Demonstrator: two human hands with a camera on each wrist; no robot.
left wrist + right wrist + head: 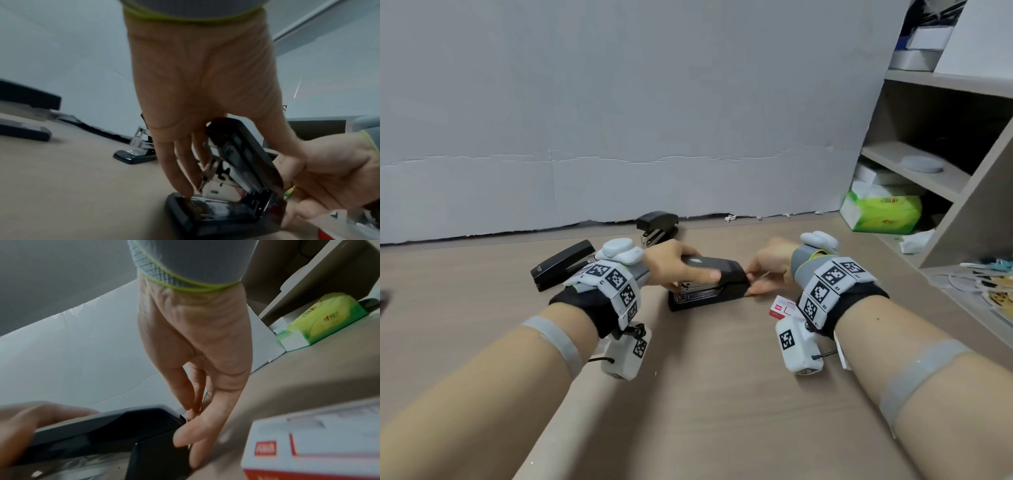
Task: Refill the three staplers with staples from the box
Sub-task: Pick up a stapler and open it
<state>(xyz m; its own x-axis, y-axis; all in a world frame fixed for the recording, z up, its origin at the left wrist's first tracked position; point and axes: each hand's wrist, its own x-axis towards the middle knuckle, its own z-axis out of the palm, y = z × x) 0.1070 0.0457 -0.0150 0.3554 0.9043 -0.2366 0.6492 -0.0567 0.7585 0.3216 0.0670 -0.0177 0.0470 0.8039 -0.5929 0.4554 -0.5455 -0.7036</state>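
A black stapler [709,284] is seen on the tabletop [688,394] between the two hands, and is taken here as the landmark. In the head view its lid is gripped from above by the left hand [671,262], thumb along the near side. Only in the left wrist view is the lid [246,151] shown lifted off the base [205,216], with the metal staple channel [222,183] exposed and the fingers [179,170] reaching down to the base front; the left hand is thus clamped on the stapler. At the stapler's right end the right hand [770,267] is placed; in the right wrist view its fingers [197,426] are drawn close together against that rear end, though what they pinch cannot be told.

Left of the stapler a second black stapler [563,265] lies closed, and behind it, by the grey wall board [619,120], a third stapler [657,228] is seen with its front open.

Just right of the stapler, under the right wrist, a red and white staple box [312,444] is seen; its writing is too blurred to read and its contents are hidden. Farther right, a green tissue pack [881,212] with unreadable red print is lodged in a shelf unit [914,164].
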